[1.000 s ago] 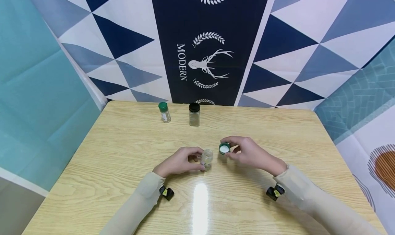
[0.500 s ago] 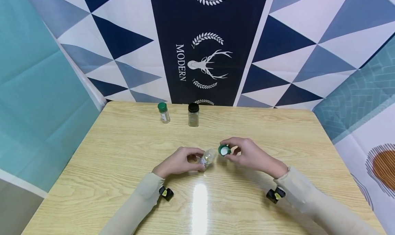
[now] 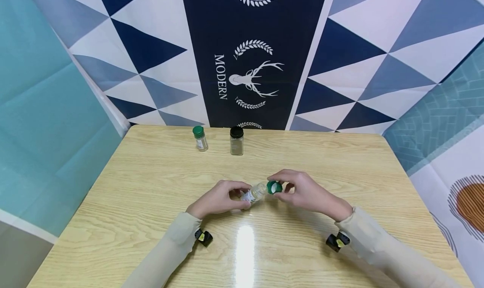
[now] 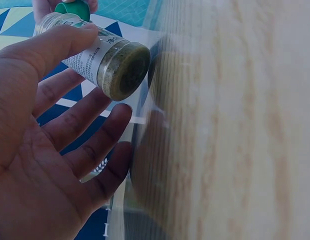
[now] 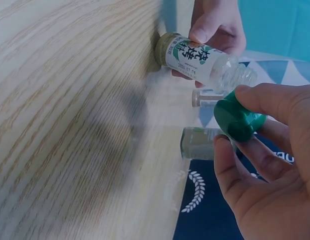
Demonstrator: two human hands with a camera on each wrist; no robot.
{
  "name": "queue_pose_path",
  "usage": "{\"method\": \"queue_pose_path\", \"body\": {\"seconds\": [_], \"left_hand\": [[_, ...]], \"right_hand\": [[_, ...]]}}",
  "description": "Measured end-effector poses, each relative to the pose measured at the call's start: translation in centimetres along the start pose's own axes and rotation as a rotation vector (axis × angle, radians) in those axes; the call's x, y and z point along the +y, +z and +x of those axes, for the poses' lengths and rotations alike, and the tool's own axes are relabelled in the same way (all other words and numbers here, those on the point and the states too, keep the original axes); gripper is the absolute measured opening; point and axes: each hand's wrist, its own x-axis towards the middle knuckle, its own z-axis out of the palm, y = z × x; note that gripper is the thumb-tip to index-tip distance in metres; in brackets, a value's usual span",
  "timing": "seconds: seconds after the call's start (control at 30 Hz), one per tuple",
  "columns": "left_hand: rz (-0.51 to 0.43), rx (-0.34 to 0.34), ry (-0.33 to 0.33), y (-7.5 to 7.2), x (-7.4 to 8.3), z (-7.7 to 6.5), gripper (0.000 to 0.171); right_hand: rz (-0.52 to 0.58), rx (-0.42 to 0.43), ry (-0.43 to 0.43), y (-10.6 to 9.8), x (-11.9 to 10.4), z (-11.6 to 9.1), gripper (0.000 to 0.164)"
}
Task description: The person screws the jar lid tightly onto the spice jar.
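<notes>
My left hand [image 3: 223, 199] grips a clear spice jar [image 3: 254, 193] between thumb and fingers, tilted so its mouth leans right. In the left wrist view the jar [image 4: 102, 65] has a white label, with brownish-green seasoning at its bottom end. My right hand [image 3: 302, 191] pinches a green cap [image 3: 274, 187], its pale inner side turned toward the jar. The right wrist view has the cap [image 5: 239, 117] close by the jar's threaded neck [image 5: 237, 74]; whether they touch I cannot tell.
Near the back edge of the wooden table [image 3: 159, 187] stand a green-capped spice jar [image 3: 201, 138] and a taller black-capped jar [image 3: 237, 141]. Behind them hangs a patterned cloth [image 3: 257, 61]. Light glares off the table's front [image 3: 245, 254].
The jar in my left hand has tipped from nearly upright over to the right. My right hand has turned the cap toward the jar's mouth and brought it a little closer.
</notes>
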Motion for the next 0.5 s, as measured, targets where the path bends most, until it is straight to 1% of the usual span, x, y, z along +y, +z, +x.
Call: {"method": "queue_pose_path", "body": {"seconds": [0.13, 0.33, 0.5], "left_hand": [[0.0, -0.004, 0.004, 0.01, -0.04, -0.01, 0.043], [-0.001, -0.005, 0.015, 0.06, -0.08, -0.02, 0.042], [0.002, -0.004, 0.02, 0.09, -0.04, 0.04, 0.043]], "right_hand": [[0.023, -0.007, 0.004, 0.06, -0.2, -0.04, 0.039], [0.09, -0.035, 0.04, 0.22, -0.59, -0.05, 0.042], [0.093, -0.017, 0.022, 0.41, -0.82, 0.0, 0.045]]}}
